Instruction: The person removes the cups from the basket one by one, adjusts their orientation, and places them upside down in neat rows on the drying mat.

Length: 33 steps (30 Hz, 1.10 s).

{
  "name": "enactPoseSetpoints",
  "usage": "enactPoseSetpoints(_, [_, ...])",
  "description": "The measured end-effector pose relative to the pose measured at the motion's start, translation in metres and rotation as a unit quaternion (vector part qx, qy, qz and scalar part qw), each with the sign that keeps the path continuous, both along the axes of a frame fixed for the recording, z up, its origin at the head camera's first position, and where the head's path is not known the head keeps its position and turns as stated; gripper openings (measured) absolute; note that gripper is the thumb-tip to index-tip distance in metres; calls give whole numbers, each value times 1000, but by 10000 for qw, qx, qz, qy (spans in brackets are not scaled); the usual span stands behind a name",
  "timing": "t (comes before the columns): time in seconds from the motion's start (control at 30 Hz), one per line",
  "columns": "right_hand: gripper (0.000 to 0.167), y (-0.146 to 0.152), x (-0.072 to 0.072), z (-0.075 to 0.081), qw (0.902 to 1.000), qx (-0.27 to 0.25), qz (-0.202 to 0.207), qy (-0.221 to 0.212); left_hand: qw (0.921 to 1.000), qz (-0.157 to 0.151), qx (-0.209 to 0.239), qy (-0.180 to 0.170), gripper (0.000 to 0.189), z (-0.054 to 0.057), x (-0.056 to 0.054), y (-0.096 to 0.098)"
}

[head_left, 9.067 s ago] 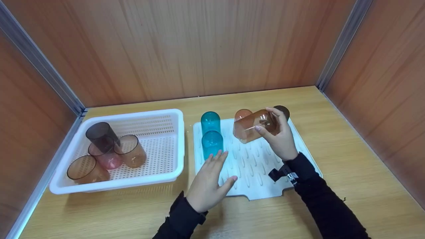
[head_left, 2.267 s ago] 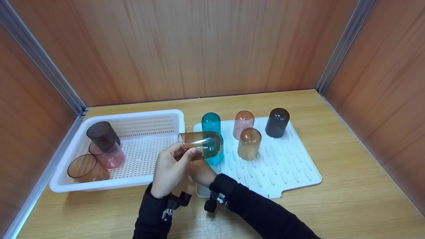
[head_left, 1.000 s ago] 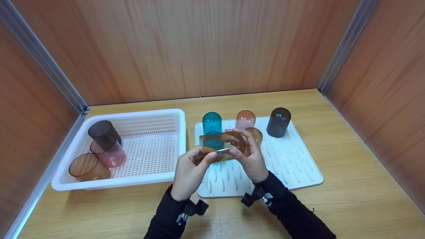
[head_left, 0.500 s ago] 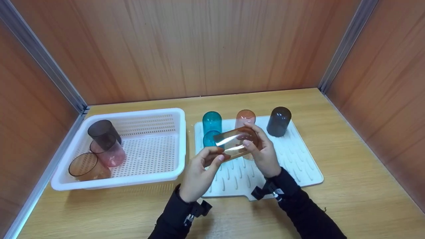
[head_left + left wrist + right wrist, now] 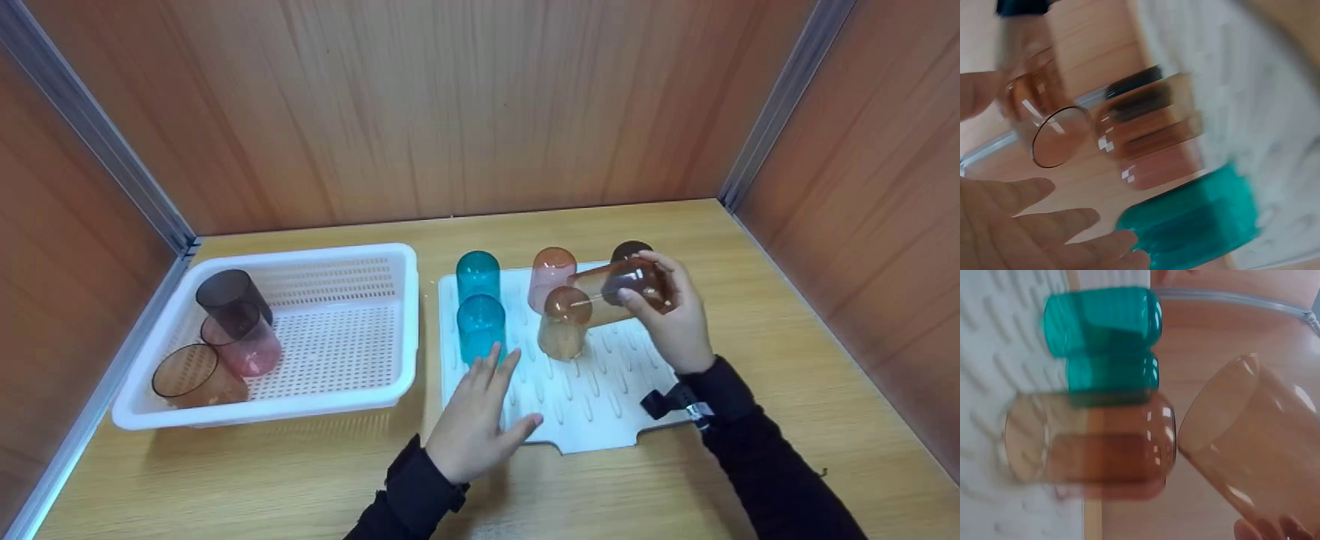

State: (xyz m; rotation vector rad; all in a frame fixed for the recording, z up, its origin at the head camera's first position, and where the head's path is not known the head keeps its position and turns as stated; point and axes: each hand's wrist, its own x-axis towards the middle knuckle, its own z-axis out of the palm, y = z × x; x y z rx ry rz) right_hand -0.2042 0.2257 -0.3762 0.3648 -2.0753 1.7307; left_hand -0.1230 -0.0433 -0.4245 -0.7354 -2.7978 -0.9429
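My right hand [image 5: 679, 326] grips an amber drinking glass [image 5: 604, 304] by its rounded base end, in the air over the right part of the white ribbed mat [image 5: 536, 412]. The glass is tilted, its mouth pointing left in the head view. My left hand [image 5: 476, 427] is spread, fingertips by the front teal glass [image 5: 481, 326]; contact is unclear. Upside down on the mat stand that glass, a second teal glass [image 5: 478, 271], a pink glass [image 5: 553, 262], another amber glass [image 5: 561, 337] and a dark grey glass [image 5: 630, 248], partly covered by the held one.
Left of the mat sits a white perforated basket [image 5: 409, 322]. Leaning in its left half are a dark grey glass [image 5: 221, 289], a pink glass [image 5: 262, 356] and an amber glass [image 5: 202, 382]. Wood-grain panels [image 5: 450, 112] enclose the tabletop at the back and sides.
The amber glass has passed from my left hand to my right and moved rightward. My left hand has let go and opened. The amber glass held 9.1 s ago now stands on the mat.
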Motion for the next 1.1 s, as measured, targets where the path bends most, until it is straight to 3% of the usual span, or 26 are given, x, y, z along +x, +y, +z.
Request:
enactPoseSetpoints(0.13, [56,18,-3,3,9987,359,-349,0,9958,132,-684,-599,82,-19,2,-2])
enactPoseSetpoints(0.23, [55,30,-5,2,9951,789,-591,7,9900,126,-1088,-890,84,-26,2,-7])
enactPoseSetpoints(0.37, [55,44,-11,-2,9871,1405,-766,54,9816,-98,-1554,-1105,85,-31,3,-13])
enactPoseSetpoints(0.5, [56,53,-20,-8,9806,1837,-683,53,9745,-319,-1874,-1191,86,-35,3,-16])
enactPoseSetpoints(0.83, [59,59,-33,-32,9491,3102,-527,-118,9719,-369,-2053,-1094,85,-35,4,-18])
enactPoseSetpoints(1.1, [58,59,-40,-48,9346,3468,-522,-601,9705,-387,-2074,-1166,84,-34,3,-16])
